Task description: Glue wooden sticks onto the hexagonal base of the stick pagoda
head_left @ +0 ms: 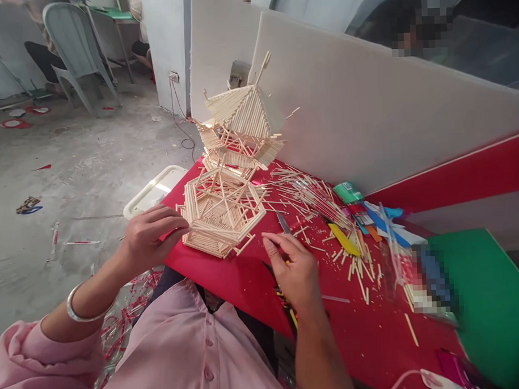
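My left hand (pixel 152 237) is closed, its fingertips pinching the left edge of a hexagonal wooden-stick frame (pixel 197 237). The frame has stacked stick sides, a woven-looking stick floor and thin spokes across its top. To its right, my right hand (pixel 294 267) has thumb and index finger pressed together; anything between them is too small to make out. Behind the frame stands a tiered pagoda model (pixel 239 113) of the same sticks, with a pointed roof. A knife blade (pixel 282 222) lies just beyond my right hand.
Loose sticks (pixel 310 195) are strewn over the red table (pixel 245 280). A yellow cutter (pixel 344 240), a green packet (pixel 348 192) and blue-handled tools lie at right, near a green board (pixel 488 288). A white panel (pixel 346 112) stands behind. A white tray (pixel 151 190) sits beyond the left edge.
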`<action>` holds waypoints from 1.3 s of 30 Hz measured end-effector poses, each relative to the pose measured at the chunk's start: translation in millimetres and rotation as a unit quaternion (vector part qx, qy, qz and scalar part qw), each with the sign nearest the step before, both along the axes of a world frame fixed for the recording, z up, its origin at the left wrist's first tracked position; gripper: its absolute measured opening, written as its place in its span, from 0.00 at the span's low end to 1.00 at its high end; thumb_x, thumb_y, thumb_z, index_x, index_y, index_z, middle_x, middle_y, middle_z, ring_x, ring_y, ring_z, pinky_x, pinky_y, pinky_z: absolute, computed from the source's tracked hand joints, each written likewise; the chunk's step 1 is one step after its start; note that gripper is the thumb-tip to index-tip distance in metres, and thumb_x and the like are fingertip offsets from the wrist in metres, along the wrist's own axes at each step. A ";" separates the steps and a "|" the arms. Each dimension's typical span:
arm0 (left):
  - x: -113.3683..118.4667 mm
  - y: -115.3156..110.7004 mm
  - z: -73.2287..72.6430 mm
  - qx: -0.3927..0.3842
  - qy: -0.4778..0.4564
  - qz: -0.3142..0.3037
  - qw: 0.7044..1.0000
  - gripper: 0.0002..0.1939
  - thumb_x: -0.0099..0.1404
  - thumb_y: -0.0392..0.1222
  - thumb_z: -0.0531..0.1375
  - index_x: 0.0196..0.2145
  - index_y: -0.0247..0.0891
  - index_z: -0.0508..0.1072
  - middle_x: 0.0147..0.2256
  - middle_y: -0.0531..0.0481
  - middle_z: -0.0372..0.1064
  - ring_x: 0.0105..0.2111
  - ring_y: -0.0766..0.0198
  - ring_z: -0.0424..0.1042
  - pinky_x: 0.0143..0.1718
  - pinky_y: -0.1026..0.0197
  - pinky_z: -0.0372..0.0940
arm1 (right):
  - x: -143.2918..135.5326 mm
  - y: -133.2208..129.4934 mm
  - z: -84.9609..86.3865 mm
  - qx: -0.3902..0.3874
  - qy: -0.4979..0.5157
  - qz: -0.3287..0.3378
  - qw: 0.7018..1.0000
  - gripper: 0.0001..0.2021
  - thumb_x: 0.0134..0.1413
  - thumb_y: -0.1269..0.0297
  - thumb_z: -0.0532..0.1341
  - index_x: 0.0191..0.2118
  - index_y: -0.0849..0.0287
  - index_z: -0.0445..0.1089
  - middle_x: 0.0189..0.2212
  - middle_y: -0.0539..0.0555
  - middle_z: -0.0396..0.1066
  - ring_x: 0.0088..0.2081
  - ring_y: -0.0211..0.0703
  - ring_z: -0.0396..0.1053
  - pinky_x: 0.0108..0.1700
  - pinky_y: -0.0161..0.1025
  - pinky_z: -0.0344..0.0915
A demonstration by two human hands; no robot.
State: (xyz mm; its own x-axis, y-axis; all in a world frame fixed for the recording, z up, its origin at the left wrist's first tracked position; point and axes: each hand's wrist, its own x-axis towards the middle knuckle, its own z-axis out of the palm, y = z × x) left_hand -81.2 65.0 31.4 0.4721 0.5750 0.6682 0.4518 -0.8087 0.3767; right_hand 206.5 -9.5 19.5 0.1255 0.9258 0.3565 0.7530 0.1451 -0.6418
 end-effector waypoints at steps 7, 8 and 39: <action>3.3 -23.0 0.7 0.005 -0.012 0.031 0.999 0.07 0.63 0.30 0.61 0.37 0.39 0.74 0.33 0.49 0.74 0.30 0.66 0.73 0.31 0.64 0.67 | 97.1 0.0 -4.8 -0.206 -0.149 -0.018 0.967 0.14 0.60 0.55 0.57 0.42 0.52 0.78 0.42 0.54 0.79 0.42 0.49 0.76 0.45 0.44 0.70; 7.6 -28.5 0.2 -0.002 -0.013 0.027 1.000 0.07 0.64 0.29 0.61 0.38 0.38 0.74 0.33 0.49 0.75 0.30 0.66 0.73 0.31 0.66 0.67 | 106.5 1.8 -8.8 -0.239 -0.164 -0.015 0.957 0.14 0.59 0.56 0.57 0.42 0.52 0.78 0.43 0.54 0.79 0.43 0.49 0.76 0.45 0.44 0.70; 144.6 -71.0 -67.8 -0.154 -0.020 0.017 0.988 0.11 0.70 0.34 0.53 0.41 0.37 0.75 0.32 0.46 0.74 0.31 0.66 0.75 0.32 0.68 0.69 | 211.1 86.2 -54.8 -0.265 -0.198 -0.045 0.943 0.10 0.56 0.61 0.61 0.41 0.54 0.78 0.40 0.51 0.79 0.39 0.43 0.74 0.41 0.35 0.65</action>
State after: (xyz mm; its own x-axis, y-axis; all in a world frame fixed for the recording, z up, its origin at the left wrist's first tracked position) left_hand 63.4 -6.0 -36.4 0.4256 0.7695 0.4761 0.4575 -0.6369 0.6205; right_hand 417.6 76.7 -35.3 0.1667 0.9791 -0.1169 0.9425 -0.1931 -0.2727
